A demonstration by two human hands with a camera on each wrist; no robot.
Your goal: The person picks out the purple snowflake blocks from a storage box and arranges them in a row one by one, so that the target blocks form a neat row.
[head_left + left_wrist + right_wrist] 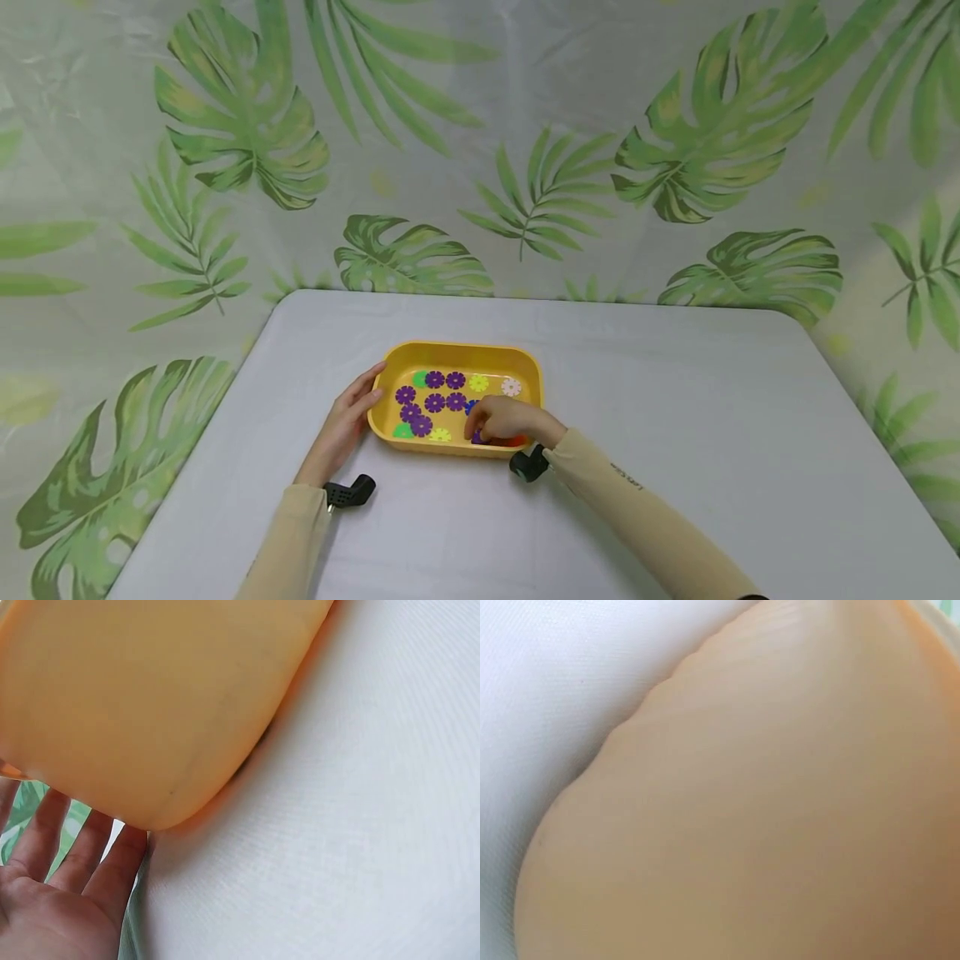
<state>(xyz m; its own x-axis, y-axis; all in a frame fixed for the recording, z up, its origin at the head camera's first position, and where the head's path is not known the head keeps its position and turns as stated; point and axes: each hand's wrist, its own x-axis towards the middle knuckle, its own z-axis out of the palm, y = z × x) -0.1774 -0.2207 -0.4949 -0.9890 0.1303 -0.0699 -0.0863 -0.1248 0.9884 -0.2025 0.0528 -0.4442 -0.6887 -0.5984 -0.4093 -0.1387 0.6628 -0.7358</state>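
A yellow plastic bin (457,447) stands on the table, with several notched snowflake discs lying inside. Most are purple discs (435,403); there are also green discs (402,431), yellow discs (478,382) and a white disc (511,387). My left hand (347,417) rests against the bin's left end, its fingers extended along the outer wall in the left wrist view. Into the right front part of the bin reaches my right hand (504,418), fingertips bent down beside a purple disc and a blue disc (471,407). Whether the fingertips pinch a disc is hidden.
A white cloth covers the table (675,400). Behind it hangs a curtain (517,92) printed with green leaves. Red pieces (516,441) show under the right wrist. Black wrist cameras (351,492) sit at both cuffs. Only the bin's outer wall fills the right wrist view.
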